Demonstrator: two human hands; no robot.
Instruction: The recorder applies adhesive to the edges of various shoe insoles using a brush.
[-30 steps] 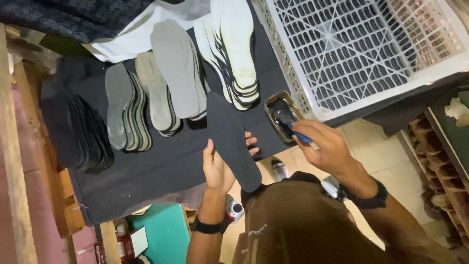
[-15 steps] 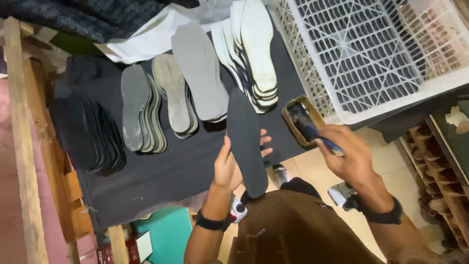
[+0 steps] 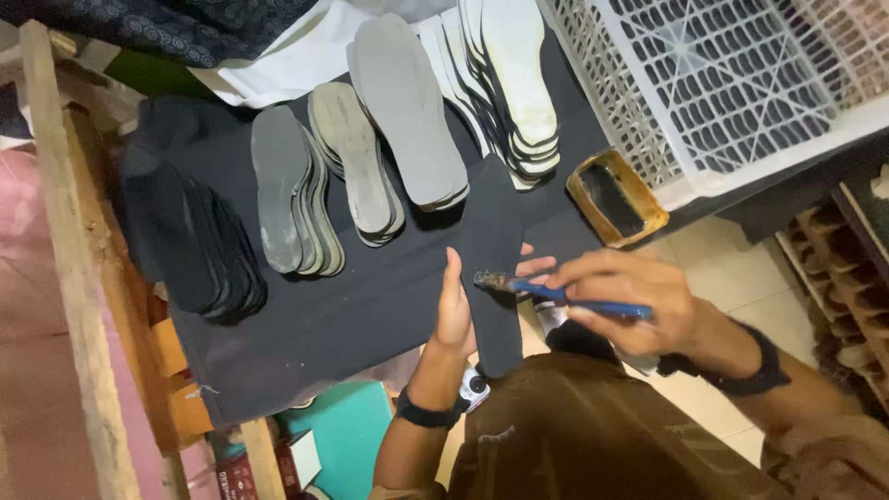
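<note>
Head view shows the left hand (image 3: 454, 310) gripping a black insole (image 3: 494, 268) over the table (image 3: 352, 306) while the right hand (image 3: 630, 301) clasps a blue brush (image 3: 556, 292) — gluing seems underway — needing even strokes.

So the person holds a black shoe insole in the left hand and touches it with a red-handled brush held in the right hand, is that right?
Not quite: the head view shows the brush handle is blue, not red. The rest stands: the left hand holds the black shoe insole, and the right hand holds the brush with its bristled tip against the insole.
</note>
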